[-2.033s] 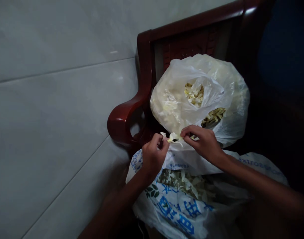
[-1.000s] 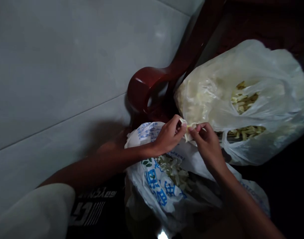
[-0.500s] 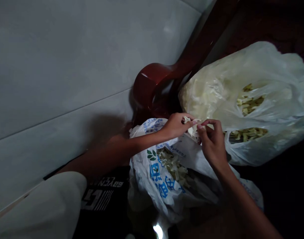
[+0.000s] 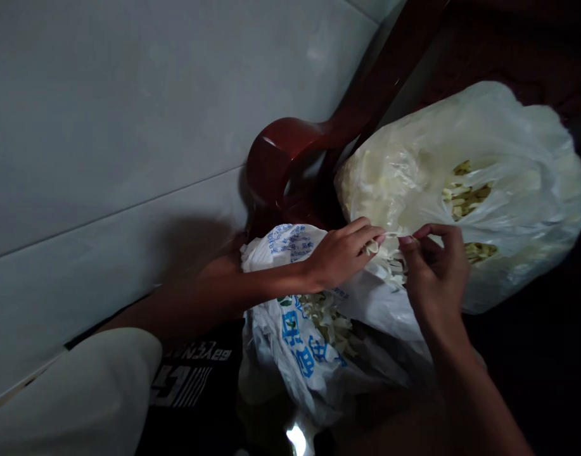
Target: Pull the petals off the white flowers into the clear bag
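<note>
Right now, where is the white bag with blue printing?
In the head view, the blue-printed bag is below centre, to the lower left of the translucent bag.

White bag: large blue Chinese characters, creased, one seemingly 用; small blue print along top, too tiny to read surely. Black cloth: white lettering, partly legible, seemingly "YEN".

Cream strips; white bag, blue lettering; dark-red armrest.
</note>
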A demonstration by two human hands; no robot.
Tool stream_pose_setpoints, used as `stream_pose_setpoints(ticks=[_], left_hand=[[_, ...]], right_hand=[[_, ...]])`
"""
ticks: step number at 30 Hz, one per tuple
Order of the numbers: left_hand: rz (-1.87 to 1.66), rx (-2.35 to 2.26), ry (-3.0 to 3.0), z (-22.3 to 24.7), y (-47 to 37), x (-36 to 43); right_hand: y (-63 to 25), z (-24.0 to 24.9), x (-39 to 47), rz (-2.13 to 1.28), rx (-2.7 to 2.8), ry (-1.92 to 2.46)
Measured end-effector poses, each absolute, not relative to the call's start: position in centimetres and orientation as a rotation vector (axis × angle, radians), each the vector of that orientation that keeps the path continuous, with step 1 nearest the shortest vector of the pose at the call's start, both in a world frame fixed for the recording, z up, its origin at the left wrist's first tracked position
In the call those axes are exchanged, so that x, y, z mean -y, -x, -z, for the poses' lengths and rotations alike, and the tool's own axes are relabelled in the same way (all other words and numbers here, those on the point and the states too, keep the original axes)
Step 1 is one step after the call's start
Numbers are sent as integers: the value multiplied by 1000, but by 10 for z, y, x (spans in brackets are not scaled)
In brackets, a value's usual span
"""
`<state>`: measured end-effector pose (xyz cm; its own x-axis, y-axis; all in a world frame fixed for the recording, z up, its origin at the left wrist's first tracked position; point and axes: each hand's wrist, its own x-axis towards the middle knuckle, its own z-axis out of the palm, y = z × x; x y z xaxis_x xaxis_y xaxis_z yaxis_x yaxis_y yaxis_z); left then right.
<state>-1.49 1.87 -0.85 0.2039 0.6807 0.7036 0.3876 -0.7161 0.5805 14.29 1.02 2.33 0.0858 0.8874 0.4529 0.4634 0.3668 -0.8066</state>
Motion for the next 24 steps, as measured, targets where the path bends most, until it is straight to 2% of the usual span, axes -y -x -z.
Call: stream_pose_setpoints(ticks=[2, 5, 6, 8, 10, 13, 21, 24], left_hand=[[-1572, -1021, -2180, 8, 20, -18], [-1618, -1090, -2024, 8, 30, -22], [-1588, -1104, -1954, 9, 32, -24], [-1461, -1105, -1832, 11, 35, -29], [-1341, -1092, -1726, 14, 33, -34], [-1301, -1074, -1618, 18, 27, -35], [-1284, -974, -1476, 15, 19, -34], [-1247, -960, -1532, 19, 17, -34]], right_hand=[[-161, -27, -20, -416, 1359, 1243], [-196, -32, -35, -120, 1042, 1103], [-204, -32, -37, -140, 1052, 1115], [-207, -26, -35, -388, 1336, 1262], [-196, -17, -26, -571, 1898, 1382], [-171, -4, -11, -562, 2449, 1328], [-169, -11, 3, -590, 2579, 1197], [-169, -19, 10, -316, 2360, 1221]])
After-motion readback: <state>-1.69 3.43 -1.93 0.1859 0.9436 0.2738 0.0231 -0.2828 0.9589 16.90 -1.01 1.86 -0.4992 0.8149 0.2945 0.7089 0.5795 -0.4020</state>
